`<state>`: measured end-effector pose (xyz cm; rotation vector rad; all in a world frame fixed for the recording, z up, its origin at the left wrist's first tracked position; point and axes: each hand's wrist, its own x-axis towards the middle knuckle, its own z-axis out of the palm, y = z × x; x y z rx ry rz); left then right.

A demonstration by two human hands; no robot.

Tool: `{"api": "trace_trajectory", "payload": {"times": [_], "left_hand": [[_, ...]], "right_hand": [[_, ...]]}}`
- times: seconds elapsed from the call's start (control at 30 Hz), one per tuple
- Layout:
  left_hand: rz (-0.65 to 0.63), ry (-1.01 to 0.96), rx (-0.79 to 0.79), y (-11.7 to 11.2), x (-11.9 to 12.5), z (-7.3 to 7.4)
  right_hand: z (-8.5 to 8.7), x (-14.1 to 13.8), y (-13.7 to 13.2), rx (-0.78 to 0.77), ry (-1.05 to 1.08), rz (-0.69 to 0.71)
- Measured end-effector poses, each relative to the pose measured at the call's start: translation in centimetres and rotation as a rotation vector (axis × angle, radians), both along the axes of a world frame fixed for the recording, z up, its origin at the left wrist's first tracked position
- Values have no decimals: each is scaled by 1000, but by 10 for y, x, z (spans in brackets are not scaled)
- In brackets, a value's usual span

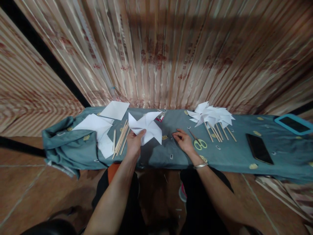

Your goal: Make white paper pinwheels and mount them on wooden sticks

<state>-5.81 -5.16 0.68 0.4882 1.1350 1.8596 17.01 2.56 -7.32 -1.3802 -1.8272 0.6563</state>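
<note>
My left hand (135,141) is closed on a white paper pinwheel (147,126), the thumb pressed on its face and the fingers behind it. Folded blades stand out around its middle, and no stick shows on it. Over the cloth to the right, my right hand (184,139) has its fingers curled together in a pinch; what lies between the fingertips is too small to name. Green-handled scissors (200,143) lie just right of that hand. Several wooden sticks (120,140) rest beside my left hand.
White paper sheets (94,125) and a square sheet (115,110) lie at the left. Finished pinwheels on sticks (212,115) are piled at the back right. Farther right are a black phone (259,148) and a blue-framed tablet (293,124). A small red packet (160,117) sits behind the pinwheel.
</note>
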Motion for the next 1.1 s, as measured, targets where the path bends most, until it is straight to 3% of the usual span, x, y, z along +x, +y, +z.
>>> {"api": "trace_trajectory", "payload": {"times": [0.37,0.47,0.67,1.1], "left_hand": [[3,-22,-47,-2,8,1],[-1,-15,-56,-2,9,1],[-2,23,-74,-2,10,-1],[-17,62,-91,-3,13,-2]], "right_hand": [[12,-8,-10,102,-226,122],[12,-12,-11,90,-201,130],[11,-19,-19,-98,-89,205],[6,3,-24,-42,-130,190]]}}
